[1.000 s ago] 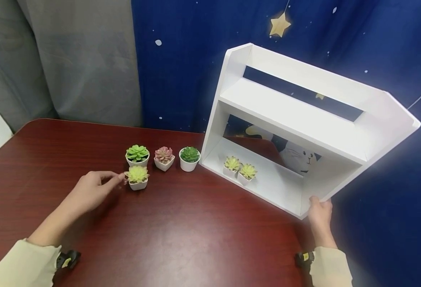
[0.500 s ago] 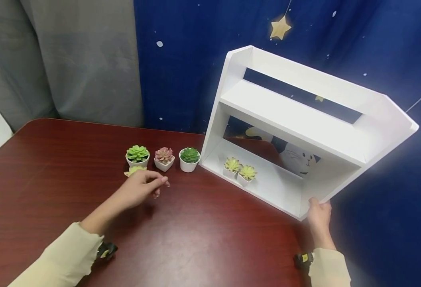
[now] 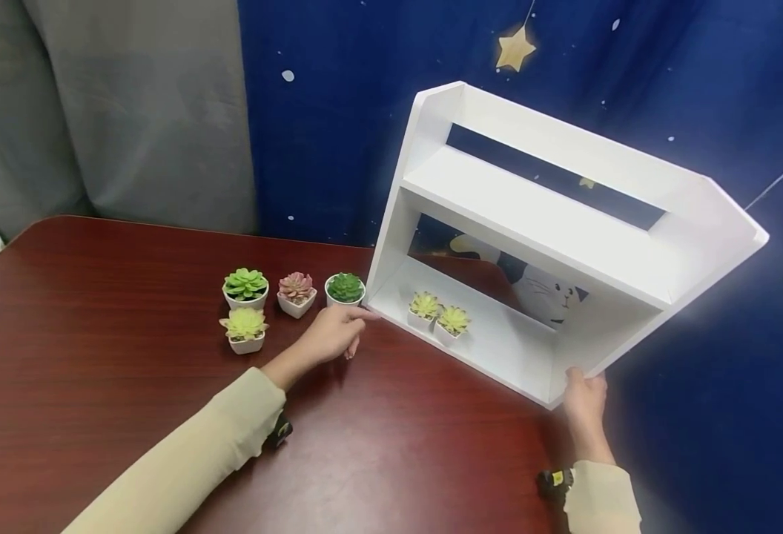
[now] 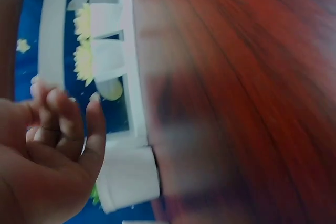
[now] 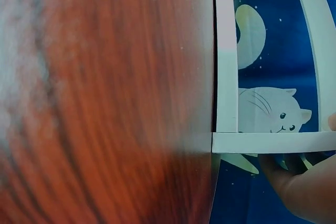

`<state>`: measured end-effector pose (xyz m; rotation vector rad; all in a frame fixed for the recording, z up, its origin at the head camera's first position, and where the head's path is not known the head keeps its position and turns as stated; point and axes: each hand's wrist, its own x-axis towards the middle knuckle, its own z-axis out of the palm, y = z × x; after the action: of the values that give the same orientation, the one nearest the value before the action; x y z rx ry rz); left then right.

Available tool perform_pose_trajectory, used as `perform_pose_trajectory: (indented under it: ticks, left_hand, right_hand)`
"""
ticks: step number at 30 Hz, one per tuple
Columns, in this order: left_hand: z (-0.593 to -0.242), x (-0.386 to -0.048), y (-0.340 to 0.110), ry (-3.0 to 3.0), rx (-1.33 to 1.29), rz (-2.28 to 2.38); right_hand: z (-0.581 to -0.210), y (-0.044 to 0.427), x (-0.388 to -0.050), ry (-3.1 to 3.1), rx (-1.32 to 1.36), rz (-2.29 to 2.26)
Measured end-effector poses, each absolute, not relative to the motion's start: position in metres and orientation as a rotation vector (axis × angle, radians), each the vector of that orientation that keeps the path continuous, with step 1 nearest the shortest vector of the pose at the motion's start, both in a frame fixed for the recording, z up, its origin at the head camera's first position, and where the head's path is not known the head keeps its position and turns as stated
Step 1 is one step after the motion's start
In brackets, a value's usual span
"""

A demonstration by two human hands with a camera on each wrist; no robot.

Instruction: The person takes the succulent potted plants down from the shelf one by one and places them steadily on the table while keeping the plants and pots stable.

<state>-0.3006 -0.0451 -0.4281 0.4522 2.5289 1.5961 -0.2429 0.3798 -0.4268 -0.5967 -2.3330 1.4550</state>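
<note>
My left hand [image 3: 328, 335] hovers over the table just in front of a dark green succulent [image 3: 345, 288] in a round white pot. Its index finger points at the lower left corner of a white two-tier shelf [image 3: 532, 222]; whether it touches cannot be told. In the left wrist view the left hand [image 4: 52, 166] has loosely bent fingers holding nothing, beside the round pot [image 4: 128, 179]. My right hand [image 3: 585, 404] grips the shelf's right side panel near the bottom; in the right wrist view fingers lie below that panel [image 5: 273, 142]. Two small yellow-green succulents [image 3: 452, 320] stand on the lower shelf.
Left of the dark green plant stand a pink succulent [image 3: 296, 289], a bright green one [image 3: 245, 284] and a yellow-green one [image 3: 245, 325] in front of it. The reddish-brown table [image 3: 391, 445] ends at a blue curtain [image 3: 325, 133] and a grey curtain [image 3: 164, 111].
My left hand has left the yellow-green succulent at the left and moved right, to the shelf's lower left corner. The right hand keeps its grip on the shelf.
</note>
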Motion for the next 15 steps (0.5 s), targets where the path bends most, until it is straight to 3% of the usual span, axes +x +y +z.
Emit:
perform_pose_trajectory:
  ticks: [15]
  left_hand:
    - [-0.442,-0.339,0.011,2.721,0.421,1.556]
  right_hand:
    - [-0.432,0.381,-0.246,-2.26,-0.567,1.49]
